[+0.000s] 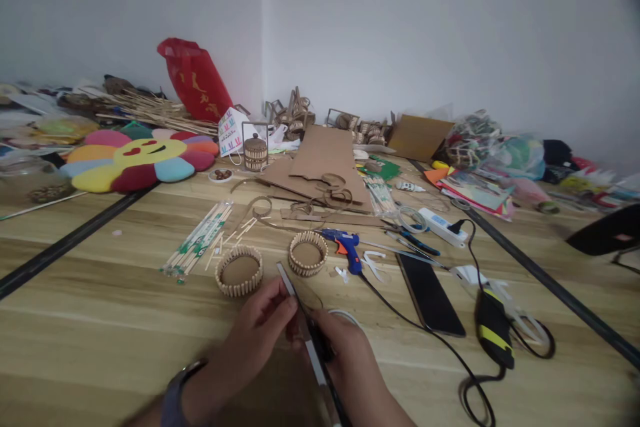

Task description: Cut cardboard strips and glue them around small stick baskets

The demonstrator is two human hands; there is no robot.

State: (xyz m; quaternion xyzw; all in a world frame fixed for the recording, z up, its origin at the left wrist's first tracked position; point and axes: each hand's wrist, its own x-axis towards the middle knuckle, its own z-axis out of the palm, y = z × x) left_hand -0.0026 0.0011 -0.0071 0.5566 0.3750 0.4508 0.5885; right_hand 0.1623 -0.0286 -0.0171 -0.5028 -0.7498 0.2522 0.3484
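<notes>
My left hand point(267, 320), a watch band on its wrist, pinches a long narrow strip point(314, 355) with a pale, shiny edge. The strip runs from beyond the fingertips down toward the bottom of the view. My right hand point(347, 350) is closed close beside it, round a dark-handled tool whose kind is mostly hidden. Just past the hands stand two rings of short wooden sticks on cardboard bases, a left ring point(240, 288) and a right ring point(308, 271). A blue glue gun point(349, 247) lies right of the rings.
A packet of sticks point(197, 243) lies left of the rings. To the right are a phone point(431, 297), pliers point(420, 243), a power strip point(443, 225) and a black-yellow tool point(494, 328) with its cord. Cardboard point(325, 153) and a flower cushion point(143, 157) lie behind.
</notes>
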